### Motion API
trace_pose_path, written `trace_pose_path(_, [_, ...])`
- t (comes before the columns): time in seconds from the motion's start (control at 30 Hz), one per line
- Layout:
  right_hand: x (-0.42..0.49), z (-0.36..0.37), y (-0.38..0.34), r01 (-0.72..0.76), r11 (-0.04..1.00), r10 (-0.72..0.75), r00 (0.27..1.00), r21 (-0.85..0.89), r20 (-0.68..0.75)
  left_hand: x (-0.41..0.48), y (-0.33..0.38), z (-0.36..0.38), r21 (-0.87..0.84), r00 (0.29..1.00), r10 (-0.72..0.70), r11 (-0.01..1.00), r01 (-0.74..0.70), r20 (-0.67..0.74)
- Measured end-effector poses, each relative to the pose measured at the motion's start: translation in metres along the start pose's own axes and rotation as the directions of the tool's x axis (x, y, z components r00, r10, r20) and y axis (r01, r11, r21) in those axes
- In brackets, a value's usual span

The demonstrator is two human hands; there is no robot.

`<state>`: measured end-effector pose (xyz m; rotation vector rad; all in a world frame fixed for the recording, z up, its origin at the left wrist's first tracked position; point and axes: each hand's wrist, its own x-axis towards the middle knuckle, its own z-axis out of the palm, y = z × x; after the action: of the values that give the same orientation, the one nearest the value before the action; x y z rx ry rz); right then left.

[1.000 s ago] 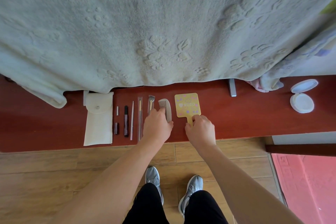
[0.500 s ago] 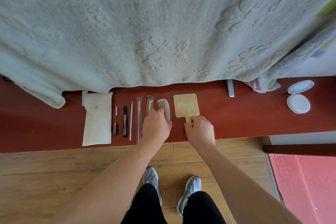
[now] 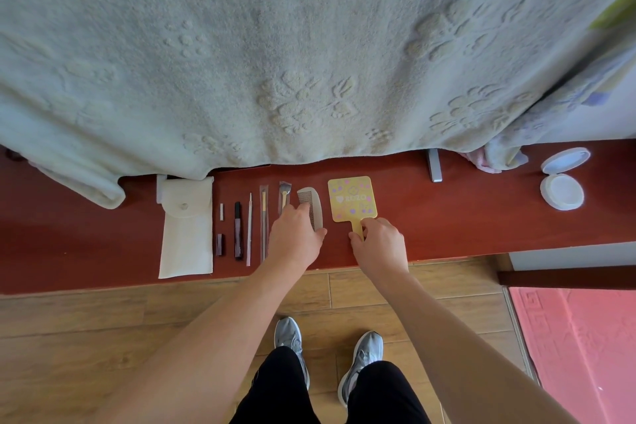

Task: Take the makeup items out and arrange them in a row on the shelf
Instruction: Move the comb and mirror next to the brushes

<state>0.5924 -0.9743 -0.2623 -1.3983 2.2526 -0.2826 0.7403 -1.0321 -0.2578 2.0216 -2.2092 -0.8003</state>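
Head view. Reddish-brown wooden shelf below a pale green embossed blanket. Items lie flat in a row, left to right: white fabric snap pouch; dark slim cosmetic tube; thin pale stick; long sleeved brush; short brush; grey curved plastic comb; yellow square hand mirror, patterned face up, handle toward the person. The left hand covers the comb's near end, its grip closed on the comb between fingers and thumb. The right hand has its grip pinching the mirror's handle. An open white round compact lies well apart at right.
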Motion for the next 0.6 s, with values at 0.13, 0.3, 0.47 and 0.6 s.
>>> trace_pose_path(0.13, [-0.001,-0.003,0.001,0.001,1.0,-0.001,1.0,-0.003,0.0,-0.001,-0.002,-0.004,0.003,0.999,0.026,1.0,-0.026,-0.025])
trace_pose_path(0.3, [-0.005,-0.01,-0.001,0.002,1.0,-0.002,1.0,0.02,-0.023,-0.005,-0.002,-0.011,-0.002,0.998,0.044,0.999,-0.044,-0.048])
trace_pose_path(0.47, [-0.014,-0.025,-0.003,-0.009,0.999,0.011,0.999,0.039,-0.045,-0.01,0.001,-0.023,0.046,0.995,0.075,0.996,-0.072,-0.066])
trace_pose_path(0.6, [-0.023,-0.039,0.002,-0.019,0.999,0.022,0.997,0.038,-0.08,-0.013,0.008,-0.03,0.073,0.985,0.153,0.986,-0.148,-0.079])
